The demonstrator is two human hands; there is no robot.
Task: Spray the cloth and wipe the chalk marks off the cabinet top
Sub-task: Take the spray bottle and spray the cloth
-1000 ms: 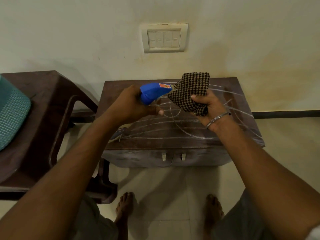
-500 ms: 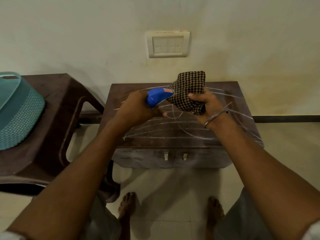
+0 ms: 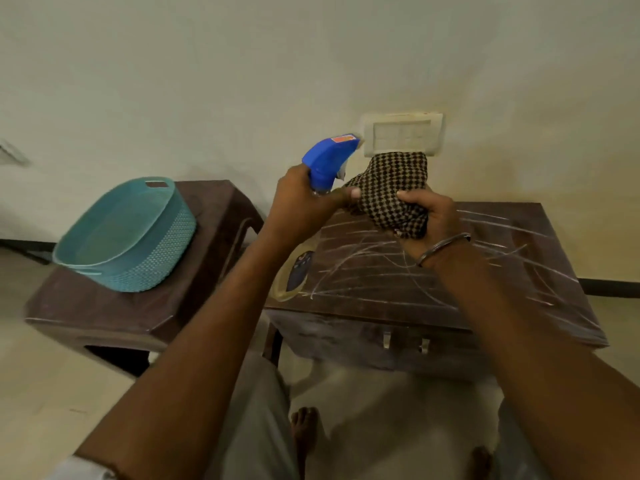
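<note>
1 spray bottle (image 3: 328, 157), 1 cloth (image 3: 391, 188) — over 1 chalked cabinet top (image 3: 502, 261).
Left fingers (image 3: 343, 196) wrap the bottle; right fingers (image 3: 415, 199) clutch the cloth.

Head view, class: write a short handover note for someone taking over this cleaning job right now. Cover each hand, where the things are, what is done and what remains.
Left hand: grips the blue-headed spray bottle, raised, nozzle turned toward the cloth side.
Right hand: grips the bunched checked cloth in the air above the cabinet top.
Done: bottle and cloth are in hand. I cannot tell whether the cloth is wet.
Left: chalk marks cover the top and no wiped patch shows. Spray the cloth if it is dry, then wipe.
</note>
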